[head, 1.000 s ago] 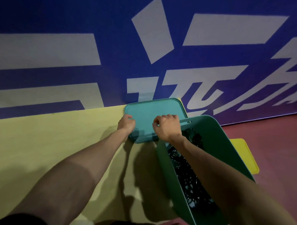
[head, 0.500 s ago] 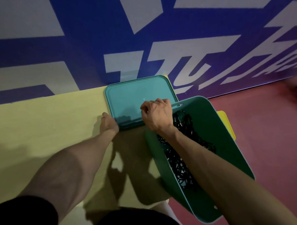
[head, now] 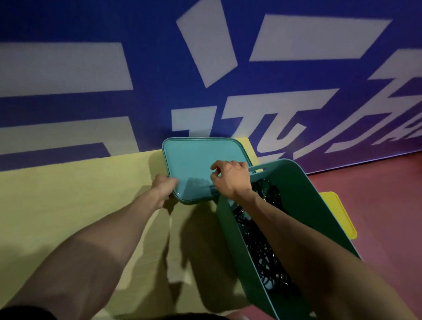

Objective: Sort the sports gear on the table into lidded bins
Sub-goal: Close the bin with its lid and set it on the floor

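Head view is showing you picking up the teal lid, left hand gripping its near-left corner at 9 o'clock, right hand with fingers curled loosely over its near edge, and you are probably needing next to carry it toward 4 o'clock onto the green bin of black cords.

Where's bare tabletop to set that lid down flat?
The yellow tabletop is bare left of the left hand, out to the frame edge and back to the blue wall. The far right corner is crowded: teal lid, green bin, right hand.

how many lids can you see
1: the teal lid lies on the yellow table by the wall, left of the open green bin, both hands on its near edge. Others may be out of view.
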